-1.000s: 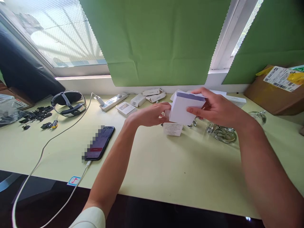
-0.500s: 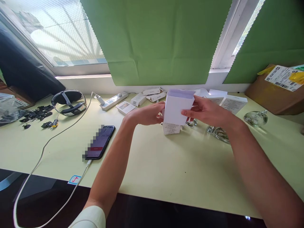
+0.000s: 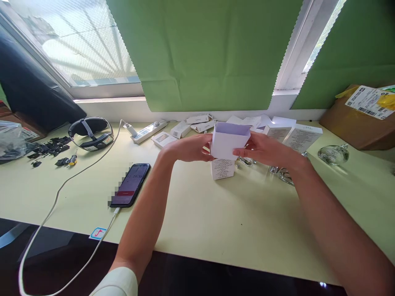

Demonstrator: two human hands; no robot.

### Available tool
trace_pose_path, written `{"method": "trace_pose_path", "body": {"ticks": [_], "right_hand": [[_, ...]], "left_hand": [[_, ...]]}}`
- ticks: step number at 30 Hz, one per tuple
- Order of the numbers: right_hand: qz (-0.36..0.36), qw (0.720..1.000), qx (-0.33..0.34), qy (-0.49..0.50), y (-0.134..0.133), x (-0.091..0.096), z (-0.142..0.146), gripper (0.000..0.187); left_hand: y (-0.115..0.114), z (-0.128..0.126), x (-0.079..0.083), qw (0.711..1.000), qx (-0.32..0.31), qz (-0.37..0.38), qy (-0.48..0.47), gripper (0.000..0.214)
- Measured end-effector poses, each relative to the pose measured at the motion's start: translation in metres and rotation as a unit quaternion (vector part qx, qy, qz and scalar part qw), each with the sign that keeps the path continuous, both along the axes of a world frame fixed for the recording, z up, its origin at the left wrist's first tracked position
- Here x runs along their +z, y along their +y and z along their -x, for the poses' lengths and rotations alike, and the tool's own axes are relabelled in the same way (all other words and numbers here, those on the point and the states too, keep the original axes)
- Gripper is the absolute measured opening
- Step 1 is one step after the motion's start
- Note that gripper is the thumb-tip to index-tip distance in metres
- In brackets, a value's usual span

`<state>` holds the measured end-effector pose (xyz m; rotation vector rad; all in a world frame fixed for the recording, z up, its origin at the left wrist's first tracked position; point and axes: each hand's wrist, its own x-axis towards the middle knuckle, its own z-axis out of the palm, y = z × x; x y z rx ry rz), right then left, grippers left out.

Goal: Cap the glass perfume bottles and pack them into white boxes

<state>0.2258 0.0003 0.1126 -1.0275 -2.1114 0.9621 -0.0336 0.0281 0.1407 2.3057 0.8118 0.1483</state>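
A plain white box [image 3: 227, 144] is held up between my two hands, its top end open and turned toward me. My left hand [image 3: 195, 147] grips the box's left side, thumb and fingers closed on it. On the other side, my right hand [image 3: 262, 149] has its thumb on the front face and its fingers behind the right edge. Just below the held box, a white box with small print [image 3: 222, 169] shows on the table; its upper part is hidden. Clear glass-like objects [image 3: 286, 176] lie near my right wrist, partly covered by the arm.
White printed boxes [image 3: 300, 137] stand behind my right hand. Another clear glass-like piece [image 3: 333, 154] lies farther right, before a cardboard carton [image 3: 354, 119]. Leftward are a phone [image 3: 131, 185] on a white cable, a power strip [image 3: 149, 131], a headset [image 3: 92, 133] and black parts [image 3: 51, 148].
The held white box has moved slightly down and tipped toward me, so more of its open inside shows. Both hands keep their hold. More of the printed box below is visible.
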Motion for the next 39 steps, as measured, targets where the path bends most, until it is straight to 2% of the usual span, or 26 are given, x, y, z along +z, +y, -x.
{"method": "trace_pose_path", "body": {"ticks": [3, 9, 13, 18, 23, 27, 33, 39], "right_hand": [[0.004, 1.000, -0.007, -0.005, -0.002, 0.002, 0.005, 0.041], [-0.050, 0.998, -0.021, -0.025, -0.006, 0.002, 0.011, 0.037], [-0.059, 0.998, -0.005, -0.015, -0.006, -0.002, 0.014, 0.035], [-0.076, 0.996, -0.019, -0.040, -0.005, -0.007, 0.016, 0.032], [-0.101, 0.992, -0.045, -0.056, -0.011, 0.002, 0.016, 0.037], [-0.082, 0.994, -0.036, -0.055, -0.014, 0.008, 0.014, 0.040], [-0.015, 0.997, -0.003, -0.069, -0.008, 0.005, 0.007, 0.039], [0.045, 0.999, 0.007, -0.024, -0.007, 0.006, 0.004, 0.043]], "left_hand": [[0.000, 0.001, 0.001, 1.000, -0.001, 0.005, -0.006, 0.044], [-0.001, 0.002, 0.003, 1.000, 0.011, 0.011, -0.007, 0.038], [-0.001, 0.001, 0.002, 0.999, 0.018, 0.001, 0.026, 0.035], [-0.001, 0.000, 0.001, 0.997, 0.039, -0.021, 0.067, 0.035], [-0.004, -0.004, 0.003, 0.998, 0.036, -0.019, 0.053, 0.037], [-0.004, -0.006, 0.002, 0.999, 0.036, 0.015, 0.026, 0.042], [-0.002, -0.004, 0.001, 0.998, 0.043, 0.036, -0.008, 0.047], [-0.008, -0.003, 0.011, 0.998, 0.053, 0.025, 0.034, 0.048]]}}
